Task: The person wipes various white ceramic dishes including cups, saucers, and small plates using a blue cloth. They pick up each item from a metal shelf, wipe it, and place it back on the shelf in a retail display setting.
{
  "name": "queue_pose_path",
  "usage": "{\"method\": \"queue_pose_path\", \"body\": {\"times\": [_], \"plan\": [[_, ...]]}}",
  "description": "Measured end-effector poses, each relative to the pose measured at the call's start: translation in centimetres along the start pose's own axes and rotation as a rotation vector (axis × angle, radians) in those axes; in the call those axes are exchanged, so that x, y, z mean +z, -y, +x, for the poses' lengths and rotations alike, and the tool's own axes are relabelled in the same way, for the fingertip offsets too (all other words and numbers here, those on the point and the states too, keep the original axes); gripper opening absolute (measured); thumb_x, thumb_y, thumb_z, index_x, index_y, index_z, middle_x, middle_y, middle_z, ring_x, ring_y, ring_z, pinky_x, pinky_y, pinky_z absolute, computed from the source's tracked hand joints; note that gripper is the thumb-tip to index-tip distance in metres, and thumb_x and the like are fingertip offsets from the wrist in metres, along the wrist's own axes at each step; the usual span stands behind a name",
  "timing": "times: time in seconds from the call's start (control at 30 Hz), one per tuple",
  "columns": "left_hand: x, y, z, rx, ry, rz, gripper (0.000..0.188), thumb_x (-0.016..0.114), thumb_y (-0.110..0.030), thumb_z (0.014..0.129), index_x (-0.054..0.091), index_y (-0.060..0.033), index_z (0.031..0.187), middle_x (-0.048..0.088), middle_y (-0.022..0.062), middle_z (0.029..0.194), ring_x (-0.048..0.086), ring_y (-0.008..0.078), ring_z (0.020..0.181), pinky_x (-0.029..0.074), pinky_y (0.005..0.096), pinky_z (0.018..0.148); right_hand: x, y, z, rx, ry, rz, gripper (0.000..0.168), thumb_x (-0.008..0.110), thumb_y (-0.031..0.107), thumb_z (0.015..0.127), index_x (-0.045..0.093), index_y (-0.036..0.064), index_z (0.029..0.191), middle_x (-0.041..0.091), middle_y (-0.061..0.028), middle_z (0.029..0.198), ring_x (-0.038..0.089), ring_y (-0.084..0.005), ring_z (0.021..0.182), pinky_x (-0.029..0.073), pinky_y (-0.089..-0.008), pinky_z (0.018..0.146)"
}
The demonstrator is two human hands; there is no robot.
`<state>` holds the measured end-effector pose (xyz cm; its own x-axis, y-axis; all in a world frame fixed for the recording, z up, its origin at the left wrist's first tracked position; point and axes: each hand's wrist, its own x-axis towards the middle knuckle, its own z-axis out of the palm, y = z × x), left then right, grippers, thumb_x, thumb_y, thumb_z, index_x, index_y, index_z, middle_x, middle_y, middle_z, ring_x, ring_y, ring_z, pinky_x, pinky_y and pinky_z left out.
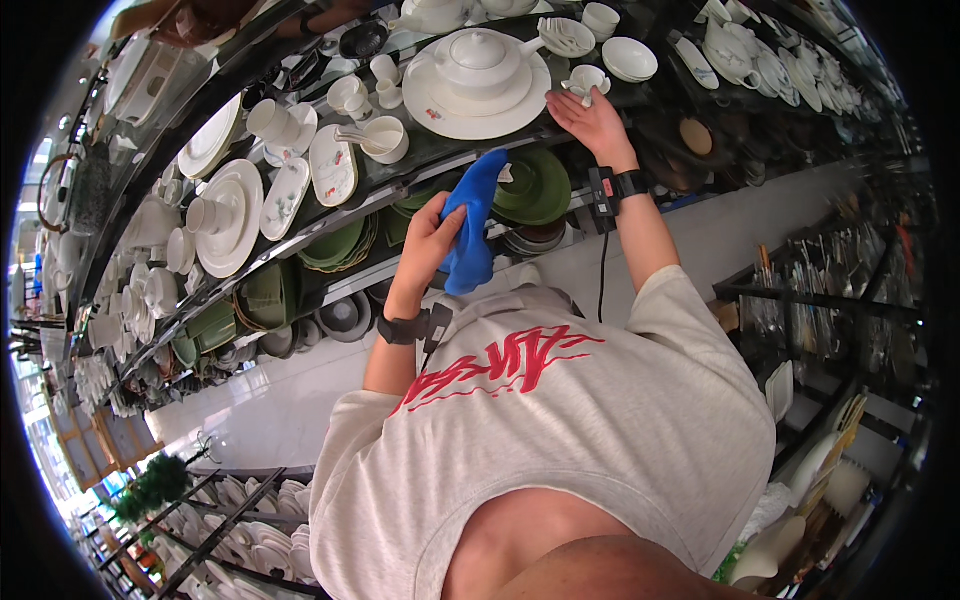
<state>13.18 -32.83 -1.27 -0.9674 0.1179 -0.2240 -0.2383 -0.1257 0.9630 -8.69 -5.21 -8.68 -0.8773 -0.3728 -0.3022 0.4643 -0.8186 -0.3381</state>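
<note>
My left hand (pixel 431 244) is closed on a blue cloth (pixel 474 225), which hangs down in front of the shelf edge. My right hand (pixel 589 124) reaches to the shelf, palm partly up and fingers apart, beside a small white cup (pixel 589 77) with small white pieces in or by it. Whether its fingertips touch them I cannot tell. Left of that hand, a white lidded tureen (pixel 480 64) stands on stacked large white plates (pixel 420 101). White bowls (pixel 630 60) sit just beyond the right hand.
White cups, oblong dishes (pixel 334 165) and a bowl with spoons (pixel 386 140) crowd the shelf to the left. Green plates (pixel 532 187) fill the shelf below. A rack of utensils (pixel 810 277) stands at the right. A cable (pixel 603 277) hangs from the right wrist device.
</note>
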Motion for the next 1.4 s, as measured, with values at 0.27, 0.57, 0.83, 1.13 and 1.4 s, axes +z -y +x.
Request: {"method": "queue_pose_path", "body": {"times": [0.27,0.57,0.83,1.13,1.4], "plan": [[1.5,1.0,0.9,0.015,-0.072,0.006,0.012,0.053,-0.019,0.094,0.057,-0.0074,0.094,0.048,-0.0076,0.067,0.034,-0.0003,0.050,0.023,0.0173,0.044,0.7,0.4,3.4,0.018,-0.182,0.359,0.018,0.046,0.017,0.096,0.039,0.001,0.091,0.056,-0.0151,0.095,0.059,-0.0252,0.086,0.051,-0.0346,0.073],[2.6,1.0,2.3,0.030,-0.051,-0.039,0.013,0.053,-0.019,0.095,0.057,-0.0070,0.097,0.050,-0.0081,0.068,0.033,-0.0006,0.050,0.022,0.0173,0.044,0.5,4.1,-0.5,0.009,-0.039,-0.095,0.014,0.049,0.016,0.095,0.049,0.003,0.091,0.046,0.0005,0.070,0.041,-0.0099,0.056,0.034,-0.0217,0.050],[3.6,0.6,2.8,0.055,-0.020,-0.033,0.014,0.053,-0.019,0.095,0.058,-0.0070,0.098,0.050,-0.0085,0.069,0.033,-0.0010,0.050,0.021,0.0171,0.044,-2.1,13.5,2.1,0.119,-0.151,-0.293,0.020,0.049,0.014,0.095,0.052,-0.002,0.106,0.044,0.0035,0.067,0.040,-0.0064,0.053,0.033,-0.0184,0.046],[3.2,0.9,2.2,0.028,-0.094,-0.029,0.012,0.054,-0.018,0.094,0.056,-0.0070,0.090,0.046,-0.0080,0.066,0.034,-0.0003,0.051,0.023,0.0180,0.045,-4.0,15.5,4.3,0.273,-0.052,-0.008,0.028,0.049,0.010,0.093,0.047,-0.005,0.116,0.045,0.0022,0.066,0.041,-0.0062,0.053,0.034,-0.0181,0.046],[2.4,1.2,1.4,0.055,-0.125,-0.045,0.012,0.055,-0.018,0.094,0.056,-0.0067,0.090,0.046,-0.0069,0.064,0.035,0.0007,0.050,0.024,0.0189,0.043,-2.2,11.2,1.0,0.195,-0.158,-0.021,0.034,0.057,0.019,0.090,0.049,-0.006,0.111,0.054,-0.0007,0.072,0.045,-0.0075,0.055,0.036,-0.0186,0.046]]}}
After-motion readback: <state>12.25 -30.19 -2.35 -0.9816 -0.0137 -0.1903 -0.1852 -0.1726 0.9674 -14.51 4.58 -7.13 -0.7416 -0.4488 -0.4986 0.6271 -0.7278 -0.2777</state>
